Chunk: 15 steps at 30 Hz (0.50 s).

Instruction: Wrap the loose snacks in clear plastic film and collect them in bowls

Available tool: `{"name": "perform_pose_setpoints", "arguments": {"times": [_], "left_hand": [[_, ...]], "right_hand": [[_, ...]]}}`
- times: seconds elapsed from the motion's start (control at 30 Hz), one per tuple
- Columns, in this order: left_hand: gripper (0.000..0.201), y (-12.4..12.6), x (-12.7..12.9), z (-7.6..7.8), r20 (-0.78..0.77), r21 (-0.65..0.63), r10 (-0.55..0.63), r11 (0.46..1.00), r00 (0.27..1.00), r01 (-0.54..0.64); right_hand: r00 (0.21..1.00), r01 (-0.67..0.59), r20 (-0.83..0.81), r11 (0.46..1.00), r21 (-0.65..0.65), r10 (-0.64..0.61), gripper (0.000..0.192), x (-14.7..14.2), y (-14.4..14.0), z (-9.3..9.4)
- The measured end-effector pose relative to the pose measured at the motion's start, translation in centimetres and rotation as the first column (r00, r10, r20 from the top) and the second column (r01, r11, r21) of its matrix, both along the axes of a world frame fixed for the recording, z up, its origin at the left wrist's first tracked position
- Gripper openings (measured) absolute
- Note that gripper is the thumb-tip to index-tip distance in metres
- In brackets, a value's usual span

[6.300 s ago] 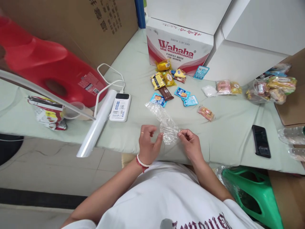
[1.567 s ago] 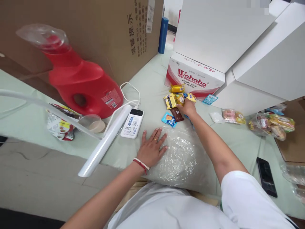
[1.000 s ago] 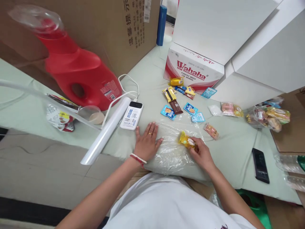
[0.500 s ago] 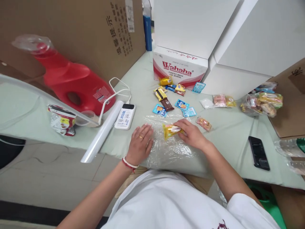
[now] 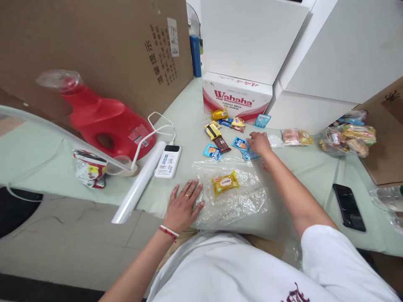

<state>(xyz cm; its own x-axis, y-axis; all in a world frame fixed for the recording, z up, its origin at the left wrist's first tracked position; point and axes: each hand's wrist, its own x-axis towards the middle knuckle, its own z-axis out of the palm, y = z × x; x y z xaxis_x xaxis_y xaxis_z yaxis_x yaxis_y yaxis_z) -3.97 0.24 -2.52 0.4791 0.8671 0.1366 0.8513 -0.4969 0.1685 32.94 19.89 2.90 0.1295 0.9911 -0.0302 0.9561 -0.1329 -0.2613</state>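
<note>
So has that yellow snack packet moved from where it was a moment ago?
Yes. The yellow packet was in the right hand; now it lies alone on the clear plastic bag, while that hand has gone toward the Wahaha box.

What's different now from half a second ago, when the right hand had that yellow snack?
The right hand has let go of the yellow snack packet, which now lies on the clear plastic bag, and has reached forward to the blue packets. The left hand stays flat on the bag's edge.

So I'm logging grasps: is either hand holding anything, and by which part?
Nothing is gripped. The left hand lies flat on the clear plastic bag's left edge; the right hand rests open on a blue packet.
</note>
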Motion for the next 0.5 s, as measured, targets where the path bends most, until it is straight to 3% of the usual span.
{"name": "perform_pose_setpoints", "arguments": {"times": [0.13,0.27,0.37,0.5], "left_hand": [[0.054,0.0,-0.1,0.1,-0.010,0.024,-0.007,1.000,1.000,0.007],[0.053,-0.1,-0.1,0.0,-0.009,0.031,-0.007,0.999,1.000,0.007],[0.053,-0.2,-0.1,0.0,0.010,0.019,0.003,1.000,1.000,-0.003],[0.054,-0.2,-0.1,0.0,0.042,0.005,0.002,1.000,0.999,-0.002]], "right_hand": [[0.999,-0.015,0.035,0.980,-0.198,0.023,0.059,-0.9,4.2,-0.8],[1.000,0.012,0.019,0.969,-0.246,-0.008,0.043,-0.8,4.4,-1.5],[0.998,0.060,0.045,0.965,-0.256,-0.050,0.033,0.2,3.9,-1.2],[0.986,0.124,0.129,0.979,-0.162,-0.104,0.039,0.6,3.8,-0.1]]}}
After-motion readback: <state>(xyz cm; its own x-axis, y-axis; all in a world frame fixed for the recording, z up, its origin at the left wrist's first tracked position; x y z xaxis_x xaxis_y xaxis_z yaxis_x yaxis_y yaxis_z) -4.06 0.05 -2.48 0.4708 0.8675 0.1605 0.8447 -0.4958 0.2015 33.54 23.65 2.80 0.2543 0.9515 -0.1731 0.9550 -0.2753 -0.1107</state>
